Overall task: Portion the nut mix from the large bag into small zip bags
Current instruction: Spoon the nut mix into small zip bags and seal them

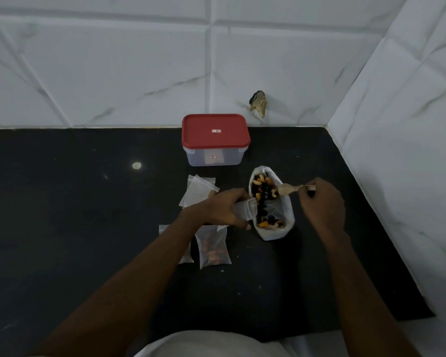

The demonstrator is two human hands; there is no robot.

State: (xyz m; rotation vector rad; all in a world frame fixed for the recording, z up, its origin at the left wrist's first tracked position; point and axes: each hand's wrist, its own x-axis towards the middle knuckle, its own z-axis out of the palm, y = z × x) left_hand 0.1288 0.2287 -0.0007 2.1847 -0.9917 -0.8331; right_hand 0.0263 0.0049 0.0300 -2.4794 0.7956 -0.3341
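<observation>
1. The large bag point(273, 234) is found lying open on the black countertop point(88, 202), right of centre and just in front of a lidded container. It is of white, semi-clear plastic, with its mouth spread wide.
2. The nut mix point(264, 188) is seen inside it: pale curved cashews, dark pieces and some orange pieces. The far half is well filled; the middle is thinner.
3. A small zip bag point(242, 210) is gripped in the left hand point(224, 207), fingers curled round it. Its open mouth is held against the near left edge of the large bag.
4. A spoon point(290, 189) is pinched by its handle in the right hand point(322, 204). Its bowl is held over the right rim of the large bag. Whether anything lies in the bowl cannot be told.
5. A filled zip bag point(213, 249) is noted flat on the countertop, just below the left hand, with brownish contents showing through.
6. A second bag point(187, 257) lies beside it to the left; most of it is covered by the left forearm, and its contents cannot be made out.
7. A loose stack of empty zip bags point(200, 188) is recorded beyond the left hand, partly hidden by the knuckles.
8. The container point(215, 139), clear with a red lid, stands against the marbled tile wall. Its contents cannot be determined.
9. A chipped patch point(258, 103) is observed in the wall, above and right of the container.
</observation>
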